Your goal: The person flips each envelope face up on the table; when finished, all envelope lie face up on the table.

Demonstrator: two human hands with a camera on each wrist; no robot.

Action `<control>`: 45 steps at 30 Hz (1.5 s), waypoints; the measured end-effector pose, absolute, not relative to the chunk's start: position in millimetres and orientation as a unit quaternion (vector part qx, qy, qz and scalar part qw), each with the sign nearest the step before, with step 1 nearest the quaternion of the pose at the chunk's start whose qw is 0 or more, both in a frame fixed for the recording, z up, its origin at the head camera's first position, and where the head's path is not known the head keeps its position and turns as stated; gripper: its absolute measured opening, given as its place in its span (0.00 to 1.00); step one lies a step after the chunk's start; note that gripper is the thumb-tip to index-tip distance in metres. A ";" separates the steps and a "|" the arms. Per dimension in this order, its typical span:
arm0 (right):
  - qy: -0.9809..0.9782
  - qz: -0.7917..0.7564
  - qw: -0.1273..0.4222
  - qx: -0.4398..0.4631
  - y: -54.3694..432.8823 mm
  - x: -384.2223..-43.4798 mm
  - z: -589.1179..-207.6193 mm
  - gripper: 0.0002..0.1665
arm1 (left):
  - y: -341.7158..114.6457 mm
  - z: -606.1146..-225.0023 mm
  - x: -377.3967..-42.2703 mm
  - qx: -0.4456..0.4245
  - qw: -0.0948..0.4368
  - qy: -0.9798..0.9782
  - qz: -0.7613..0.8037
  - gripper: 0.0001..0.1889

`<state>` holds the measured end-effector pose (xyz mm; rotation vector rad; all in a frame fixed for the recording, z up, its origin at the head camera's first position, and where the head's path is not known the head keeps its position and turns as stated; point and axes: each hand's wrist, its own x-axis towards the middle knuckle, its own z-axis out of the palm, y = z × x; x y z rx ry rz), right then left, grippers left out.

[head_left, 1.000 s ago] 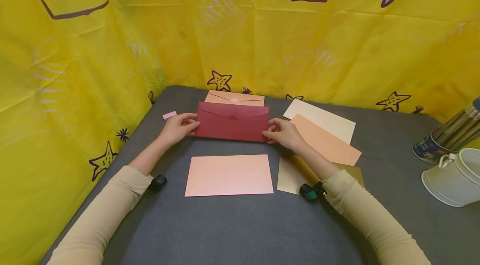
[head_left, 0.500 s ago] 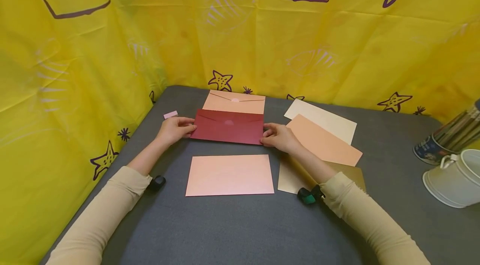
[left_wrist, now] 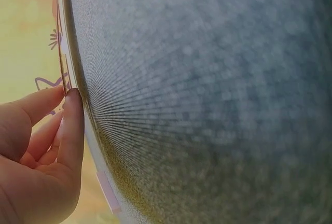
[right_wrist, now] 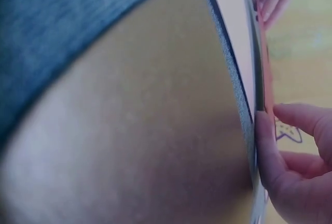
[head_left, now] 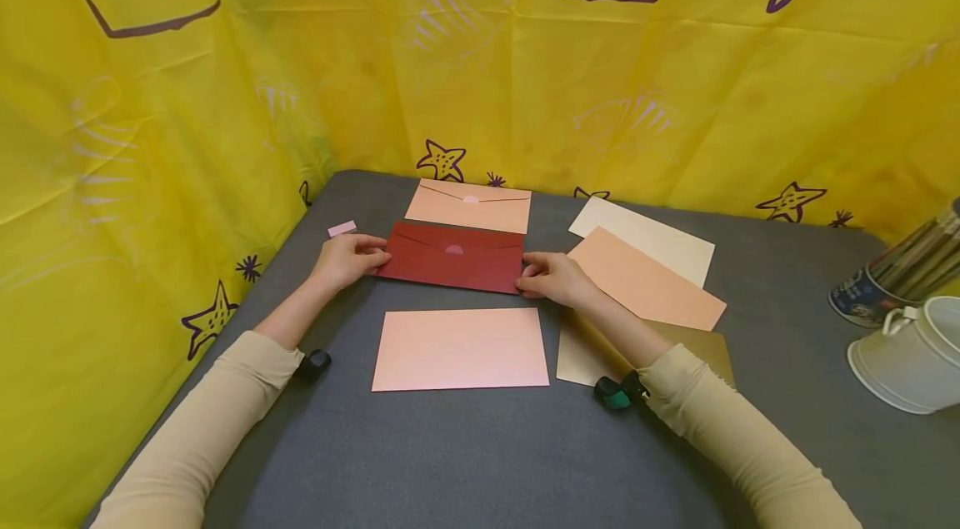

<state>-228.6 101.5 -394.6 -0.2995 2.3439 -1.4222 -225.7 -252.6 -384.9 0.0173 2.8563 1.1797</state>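
Note:
A dark red envelope (head_left: 452,271) with its flap side up and a round pink sticker at its middle lies low over the table. My left hand (head_left: 347,261) pinches its left edge, and in the left wrist view the fingertips (left_wrist: 70,95) meet at that thin edge. At the right edge my right hand (head_left: 558,277) holds it between thumb and finger, as the right wrist view shows with the red edge (right_wrist: 268,73). Just behind it lies a peach envelope (head_left: 467,212), also with a sticker. In front is a pale pink envelope (head_left: 461,350), plain side up.
To the right lie a cream envelope (head_left: 678,250), a peach one (head_left: 645,279) and a gold one (head_left: 693,341), partly under my right forearm. A small pink strip (head_left: 342,228) lies at left. A pencil cup (head_left: 862,296) and a white pail (head_left: 903,362) stand far right.
The red envelope, held by both hands, has come down from a raised tilt to nearly flat, a little toward me and left. More of the peach envelope behind it now shows.

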 end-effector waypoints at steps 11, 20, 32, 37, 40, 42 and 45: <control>0.832 -0.503 0.207 -0.107 100.1 -226.5 -391.7 0.40 | -253.0 -385.3 -226.5 0.032 0.007 0.938 0.346 0.20; 0.828 -0.506 0.219 -0.098 100.7 -225.9 -390.1 0.38 | -252.0 -387.2 -228.0 0.043 0.015 0.942 0.331 0.21; 0.827 -0.506 0.220 -0.105 100.7 -228.3 -390.2 0.38 | -246.9 -388.1 -230.7 0.070 0.013 0.948 0.309 0.22; 0.828 -0.505 0.219 -0.108 101.3 -230.6 -391.6 0.38 | -245.9 -388.1 -231.9 0.076 0.016 0.951 0.299 0.23; 0.834 -0.495 0.218 -0.107 101.4 -231.3 -391.4 0.38 | -245.9 -388.5 -232.7 0.083 0.013 0.952 0.294 0.24; 0.841 -0.484 0.217 -0.109 101.7 -231.3 -390.8 0.38 | -245.6 -388.7 -232.8 0.089 0.013 0.952 0.293 0.24; 0.849 -0.470 0.217 -0.108 101.6 -231.2 -390.2 0.38 | -244.8 -388.7 -232.5 0.095 0.012 0.951 0.292 0.25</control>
